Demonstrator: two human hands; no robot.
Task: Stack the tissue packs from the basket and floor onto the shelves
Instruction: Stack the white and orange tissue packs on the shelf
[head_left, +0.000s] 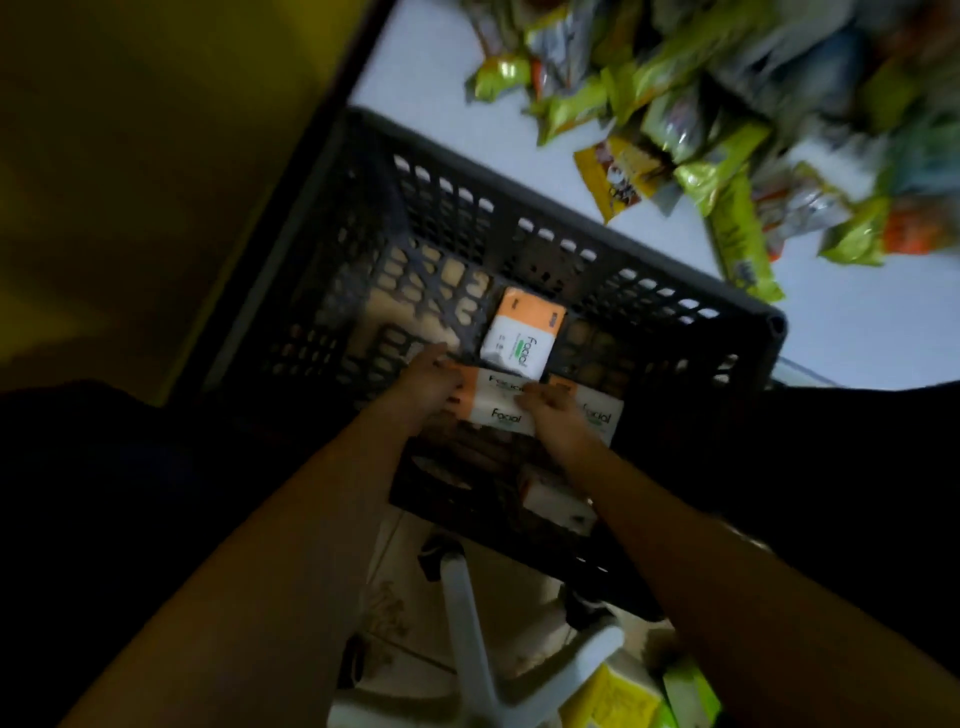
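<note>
A dark plastic basket (519, 228) with a lattice wall fills the middle of the view. Inside it lie white and orange tissue packs printed "Facial". One pack (522, 335) lies alone near the far wall. Nearer to me, a pile of two packs (498, 408) sits between my hands, and a further pack (597, 415) lies to its right. My left hand (431, 382) presses on the left end of the pile, and my right hand (553, 415) grips its right end. Another pack (556, 501) shows dimly through the near wall.
Many snack bags (691, 130) in green, yellow and orange lie heaped on a white surface (415, 67) beyond the basket. A white frame leg (467, 613) stands below the basket over a tiled floor. Yellow and green packets (639, 696) lie at the bottom. The left side is dark.
</note>
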